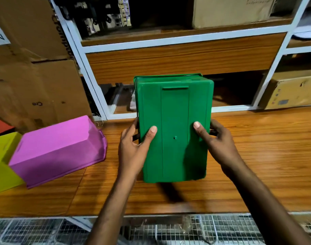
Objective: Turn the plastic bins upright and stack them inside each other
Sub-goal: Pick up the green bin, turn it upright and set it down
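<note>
I'm seeing both hands gripping the green bin [174, 128] over the middle of the wooden table [257, 156]. Bin's bottom is facing up twd the camera, open side turned away, so it's not upright. It's lifted off the table w/ a dark shadow under its near end. Left hand [133, 147] is clamping the left wall: thumb lying flat on the base, fingers [136, 129] wrapping round the side edge, closed on the bin. Right hand [216, 144] is mirroring that on the right wall, thumb on the base, fingers curling behind the edge, also holding the bin.

Pink bin [57, 149] is lying upside down on the table, well to the left of the green one, not touching it. Just left of pink, touching or nearly so, a yellow bin [2, 161] is sitting at the frame edge; can't tell its orientation for sure. A bit of red [0, 126] is showing behind it, prob another bin, too cropped to say.

Behind the table a white-framed shelf unit [186, 38] is holding cardboard boxes [290, 92]. More big cartons [36, 82] are stacking up at the left.
</note>
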Motion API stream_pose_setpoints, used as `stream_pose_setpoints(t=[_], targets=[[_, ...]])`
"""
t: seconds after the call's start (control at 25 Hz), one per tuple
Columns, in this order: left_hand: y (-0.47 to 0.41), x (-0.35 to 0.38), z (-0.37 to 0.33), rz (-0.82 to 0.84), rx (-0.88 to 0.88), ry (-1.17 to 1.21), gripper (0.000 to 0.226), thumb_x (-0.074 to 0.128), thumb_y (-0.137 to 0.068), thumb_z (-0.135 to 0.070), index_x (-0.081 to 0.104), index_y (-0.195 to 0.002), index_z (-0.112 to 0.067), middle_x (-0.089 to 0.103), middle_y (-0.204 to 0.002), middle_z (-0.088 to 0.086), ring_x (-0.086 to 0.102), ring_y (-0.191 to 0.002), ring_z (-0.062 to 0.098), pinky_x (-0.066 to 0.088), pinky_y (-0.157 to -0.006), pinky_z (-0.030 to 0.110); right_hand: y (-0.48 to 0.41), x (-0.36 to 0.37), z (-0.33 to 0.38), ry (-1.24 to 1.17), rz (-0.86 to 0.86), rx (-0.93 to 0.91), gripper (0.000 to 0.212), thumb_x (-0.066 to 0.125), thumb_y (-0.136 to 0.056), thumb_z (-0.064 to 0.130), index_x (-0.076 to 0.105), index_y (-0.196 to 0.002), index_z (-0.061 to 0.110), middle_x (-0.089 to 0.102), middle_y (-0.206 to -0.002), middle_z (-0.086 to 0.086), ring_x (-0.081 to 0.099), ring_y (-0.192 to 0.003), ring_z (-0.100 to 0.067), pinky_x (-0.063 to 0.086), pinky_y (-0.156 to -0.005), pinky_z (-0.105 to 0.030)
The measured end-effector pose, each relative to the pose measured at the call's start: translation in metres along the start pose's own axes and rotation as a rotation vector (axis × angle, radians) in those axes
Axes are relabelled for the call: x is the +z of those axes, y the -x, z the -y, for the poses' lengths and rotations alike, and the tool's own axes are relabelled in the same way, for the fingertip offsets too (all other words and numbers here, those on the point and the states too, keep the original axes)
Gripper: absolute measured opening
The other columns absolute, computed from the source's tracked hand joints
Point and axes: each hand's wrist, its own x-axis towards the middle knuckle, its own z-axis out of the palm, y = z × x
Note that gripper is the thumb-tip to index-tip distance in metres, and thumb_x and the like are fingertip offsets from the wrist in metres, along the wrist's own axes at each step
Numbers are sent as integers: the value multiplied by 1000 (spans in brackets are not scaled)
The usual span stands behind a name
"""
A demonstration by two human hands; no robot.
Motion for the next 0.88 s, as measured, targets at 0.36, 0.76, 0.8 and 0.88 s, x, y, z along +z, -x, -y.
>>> stream_pose_setpoints(t=[0.36,0.76,0.8,0.88], targets=[[67,151,-52,-61,-220,204,26,44,-106,-30,68,-116,-30,76,-104,-23,69,-92,-10,54,-73,12,-21,-167,-11,-114,165,80,38,69,-94,8,69,-131,19,76,-121,6,71,-114,-10,57,-97,-26],[152,278,-102,-78,61,50,43,59,-101,-17,53,-140,-32,51,-151,-3,49,-137,7,45,-113,32,-9,-324,-14,-190,-11,49,54,68,-83,58,59,-131,36,74,-126,7,70,-116,-19,53,-104,-56],[162,288,-106,-69,50,44,53,63,-96,-25,46,-146,-31,41,-157,-6,47,-134,1,48,-107,24,-2,-339,-14,-168,-3,52,59,69,-79,66,57,-131,40,73,-127,8,70,-116,-19,53,-104,-56],[182,310,-116,-34,-79,183,85,67,-83,-39,27,-157,-30,28,-152,-17,49,-115,-14,53,-80,7,15,-368,-18,-96,6,51,74,73,-71,75,53,-134,41,66,-134,7,65,-123,-18,50,-108,-55]])
